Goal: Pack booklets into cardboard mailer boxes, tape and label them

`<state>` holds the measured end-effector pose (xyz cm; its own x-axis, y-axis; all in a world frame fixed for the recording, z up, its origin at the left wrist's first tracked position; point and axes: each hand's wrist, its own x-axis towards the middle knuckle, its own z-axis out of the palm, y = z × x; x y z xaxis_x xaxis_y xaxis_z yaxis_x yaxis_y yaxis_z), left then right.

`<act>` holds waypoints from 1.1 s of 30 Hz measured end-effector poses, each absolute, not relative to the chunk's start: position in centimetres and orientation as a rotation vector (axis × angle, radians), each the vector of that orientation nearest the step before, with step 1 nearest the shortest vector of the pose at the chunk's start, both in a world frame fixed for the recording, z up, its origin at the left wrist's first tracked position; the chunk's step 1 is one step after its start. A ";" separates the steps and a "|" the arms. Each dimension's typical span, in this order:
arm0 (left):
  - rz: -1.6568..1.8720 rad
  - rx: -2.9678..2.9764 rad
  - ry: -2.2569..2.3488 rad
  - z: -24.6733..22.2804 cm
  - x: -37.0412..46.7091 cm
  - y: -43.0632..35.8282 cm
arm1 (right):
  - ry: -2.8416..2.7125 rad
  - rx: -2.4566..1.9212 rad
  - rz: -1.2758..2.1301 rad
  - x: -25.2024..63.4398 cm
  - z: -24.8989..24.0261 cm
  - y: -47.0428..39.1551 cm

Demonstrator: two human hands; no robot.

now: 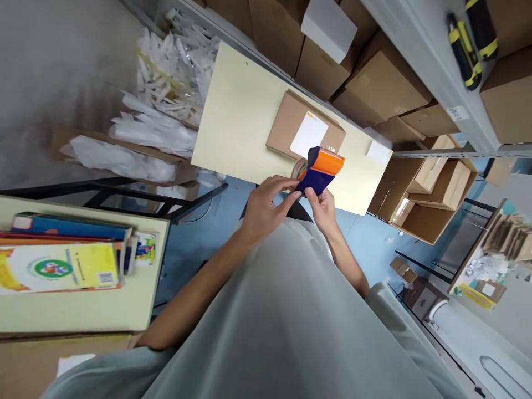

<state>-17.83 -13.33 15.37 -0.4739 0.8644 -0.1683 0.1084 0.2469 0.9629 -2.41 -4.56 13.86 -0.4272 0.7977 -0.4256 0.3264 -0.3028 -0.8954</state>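
In front of my body, just above the near edge of the cream table (236, 105), is a dark blue and orange tape dispenser (318, 173). A roll of tape (298, 167) shows at its left side. My right hand (323, 209) grips the lower right of the dispenser, thumb on its blue face. My left hand (272, 205) is closed, its thumb and fingertips pinching at the dispenser's left edge beside the roll. Behind the dispenser, a flat cardboard box (286, 119) with a white label (310, 134) lies on the table.
Cardboard boxes (386, 77) line the shelf behind the table. Yellow-black cutters (464, 52) lie on the shelf's upper right. An open carton (424, 221) stands at right. Wrapped white packs (153, 133) are at left, above a second table with books (62, 266).
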 end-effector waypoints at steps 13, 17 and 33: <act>1.150 1.170 1.745 15.9 -13.9 -11.0 | -2.490 -1.052 1.463 12.9 10.7 -2.1; 1.139 1.192 1.736 14.7 -12.1 -11.2 | -2.654 -0.947 1.339 14.8 10.6 -1.0; 1.543 0.628 2.078 -4.1 -9.2 -13.6 | -3.502 -1.182 0.565 23.1 6.3 5.0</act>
